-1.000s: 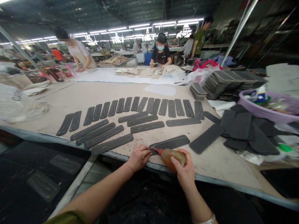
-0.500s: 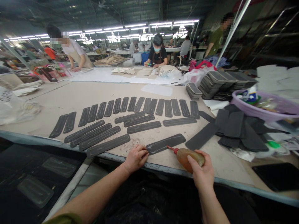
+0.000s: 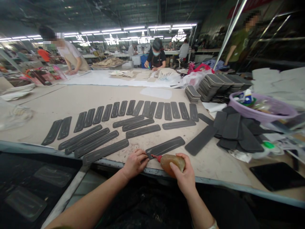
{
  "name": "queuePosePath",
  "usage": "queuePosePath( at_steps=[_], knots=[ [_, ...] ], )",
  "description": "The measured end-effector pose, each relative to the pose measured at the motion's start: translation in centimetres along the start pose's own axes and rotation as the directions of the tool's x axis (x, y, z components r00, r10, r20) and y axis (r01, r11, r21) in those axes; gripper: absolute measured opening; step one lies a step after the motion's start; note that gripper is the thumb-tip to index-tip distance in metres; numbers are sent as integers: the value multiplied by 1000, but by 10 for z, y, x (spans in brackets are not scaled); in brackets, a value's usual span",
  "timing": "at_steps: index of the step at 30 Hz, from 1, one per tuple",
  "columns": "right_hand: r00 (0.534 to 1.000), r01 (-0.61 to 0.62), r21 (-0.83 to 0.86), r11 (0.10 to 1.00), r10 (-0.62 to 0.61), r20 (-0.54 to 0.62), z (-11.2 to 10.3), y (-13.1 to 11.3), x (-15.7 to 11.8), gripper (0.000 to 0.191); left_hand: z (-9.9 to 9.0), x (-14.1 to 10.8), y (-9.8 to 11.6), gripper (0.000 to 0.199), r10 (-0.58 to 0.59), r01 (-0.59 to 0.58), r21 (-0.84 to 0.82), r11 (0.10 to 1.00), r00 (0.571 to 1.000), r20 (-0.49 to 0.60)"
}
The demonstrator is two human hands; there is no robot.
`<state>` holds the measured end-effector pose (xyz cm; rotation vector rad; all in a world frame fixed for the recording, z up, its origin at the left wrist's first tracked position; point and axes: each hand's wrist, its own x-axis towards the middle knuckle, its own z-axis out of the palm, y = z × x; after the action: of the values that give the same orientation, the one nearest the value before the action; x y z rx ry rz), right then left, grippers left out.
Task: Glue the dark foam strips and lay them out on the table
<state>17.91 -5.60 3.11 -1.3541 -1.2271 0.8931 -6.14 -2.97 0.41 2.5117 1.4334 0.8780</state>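
Observation:
My right hand (image 3: 184, 175) is wrapped around a squeeze bottle (image 3: 172, 165) of amber liquid, probably glue. The bottle lies nearly level, and its red nozzle points left, its tip at the left end of a dark grey strip (image 3: 166, 145) with rounded corners. Shiny lines of liquid run along that strip's face. At the same end, the curled fingers of my left hand (image 3: 135, 163) pinch the strip's edge; the fingertips are partly hidden. Several similar strips (image 3: 102, 151) with shiny lines lie to the left, and a curved row of them (image 3: 122, 108) lies beyond.
On the right are a plain dark strip (image 3: 201, 140), a heap of dark pieces (image 3: 230, 125), a purple basin (image 3: 262, 111) and a black tablet-like slab (image 3: 277, 176). Stacked pieces (image 3: 211, 87) stand farther back. Co-workers (image 3: 156, 57) work across the table (image 3: 100, 92).
My right hand has moved the bottle left along the strip, bringing the nozzle from mid-strip to its left end. My left hand stays at that end. The whole view has shifted slightly.

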Motion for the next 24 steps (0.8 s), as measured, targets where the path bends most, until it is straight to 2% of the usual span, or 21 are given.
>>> queuePosePath(
  at_steps=[2,4,8,11,16,20,24],
  knots=[
    [999,0,-65,998,-4,-51,-2,1,6,42,0,0,0,15,-12,12,12,1000,1000,13],
    [986,-16,-143,990,-8,-168,-12,5,16,44,0,1,1,15,-16,16,18,1000,1000,16],
    [904,-14,-263,965,-101,-416,-36,15,37,47,0,2,2,16,2,-3,29,1000,1000,30],
    [847,18,-222,975,-133,-515,-46,22,46,47,0,3,2,16,6,-7,32,999,999,38],
    [799,-2,-130,992,-76,-596,-47,33,56,49,2,1,2,17,8,-10,33,999,999,41],
    [801,-47,-136,990,-44,-597,-44,36,61,49,2,1,2,17,0,-2,39,999,999,44],
    [795,-50,-164,985,-60,-604,-46,35,56,48,1,3,4,17,2,-4,44,999,999,53]
  ],
)
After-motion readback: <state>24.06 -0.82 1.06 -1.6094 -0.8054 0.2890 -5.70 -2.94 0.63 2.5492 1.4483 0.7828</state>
